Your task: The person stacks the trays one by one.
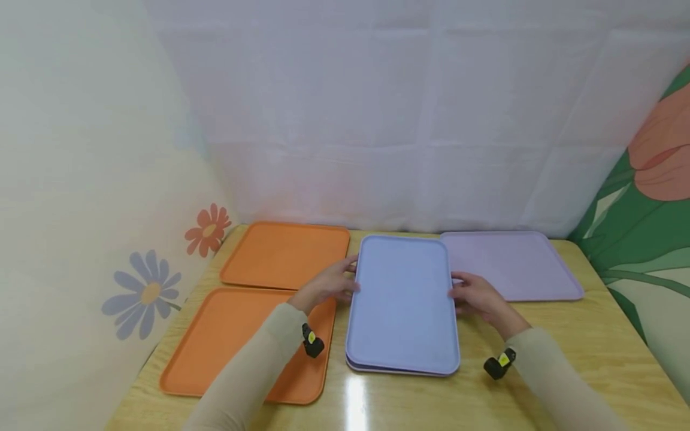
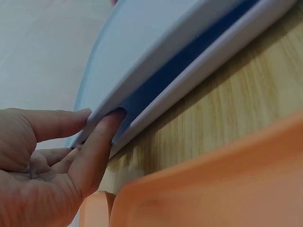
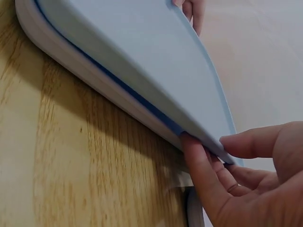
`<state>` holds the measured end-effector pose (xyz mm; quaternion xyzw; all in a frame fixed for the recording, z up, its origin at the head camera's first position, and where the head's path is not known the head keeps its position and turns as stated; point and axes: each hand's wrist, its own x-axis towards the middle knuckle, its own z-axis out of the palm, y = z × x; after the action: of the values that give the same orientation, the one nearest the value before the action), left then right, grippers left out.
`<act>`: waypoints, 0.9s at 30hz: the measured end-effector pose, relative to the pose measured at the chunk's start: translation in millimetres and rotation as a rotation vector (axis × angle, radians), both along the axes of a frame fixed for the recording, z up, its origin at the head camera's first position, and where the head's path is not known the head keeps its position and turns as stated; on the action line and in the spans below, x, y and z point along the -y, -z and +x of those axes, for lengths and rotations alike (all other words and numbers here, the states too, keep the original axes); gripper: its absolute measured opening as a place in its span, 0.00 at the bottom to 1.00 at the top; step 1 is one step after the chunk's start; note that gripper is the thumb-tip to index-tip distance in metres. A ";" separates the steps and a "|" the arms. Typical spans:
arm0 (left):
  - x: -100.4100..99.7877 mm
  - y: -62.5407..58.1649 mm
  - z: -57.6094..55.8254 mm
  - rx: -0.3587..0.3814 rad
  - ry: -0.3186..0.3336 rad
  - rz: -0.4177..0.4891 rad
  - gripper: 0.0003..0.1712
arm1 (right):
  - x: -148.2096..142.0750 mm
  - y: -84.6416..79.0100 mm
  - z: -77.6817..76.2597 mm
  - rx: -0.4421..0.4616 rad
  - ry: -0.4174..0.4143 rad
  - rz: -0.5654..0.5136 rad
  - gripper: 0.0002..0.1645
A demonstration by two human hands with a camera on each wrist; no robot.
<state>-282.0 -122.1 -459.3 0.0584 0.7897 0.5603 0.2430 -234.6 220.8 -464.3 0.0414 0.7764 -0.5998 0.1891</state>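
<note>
A light blue tray (image 1: 404,305) lies lengthwise in the middle, atop a pale lilac-looking tray (image 3: 94,75). Both wrist views show a dark gap between the two, so the upper one is partly raised at its far part. My left hand (image 1: 334,284) pinches the blue tray's left edge, thumb on the rim and fingers underneath in the gap. On the opposite edge my right hand (image 1: 477,296) pinches it the same way. How many trays lie beneath cannot be made out.
Two orange trays, a far one (image 1: 288,254) and a near one (image 1: 232,335), lie at left, the near one under my left forearm. A lilac tray (image 1: 509,266) lies at back right. A white cloth (image 1: 377,120) hangs behind the wooden table (image 1: 409,407).
</note>
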 end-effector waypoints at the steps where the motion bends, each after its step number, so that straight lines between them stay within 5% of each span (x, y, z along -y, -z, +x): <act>1: -0.7 -0.1 0.3 0.000 -0.003 -0.011 0.51 | 0.6 -0.4 -0.6 -0.003 -0.002 0.020 0.40; 16: -7.2 -2.6 3.7 -0.031 -0.010 -0.189 0.49 | 12.7 -4.1 -2.7 -0.109 -0.071 0.379 0.36; 22: -9.3 -6.3 5.9 -0.079 -0.006 -0.325 0.47 | 18.3 0.5 -4.2 -0.129 -0.073 0.418 0.35; 27: -8.4 -4.3 4.3 -0.079 0.014 -0.344 0.44 | 22.3 0.8 -5.6 -0.099 -0.065 0.468 0.35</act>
<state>-277.7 -113.7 -455.0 0.0433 0.8824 0.4126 0.2221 -240.2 198.5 -465.2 0.0298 0.9034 -0.3986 0.1551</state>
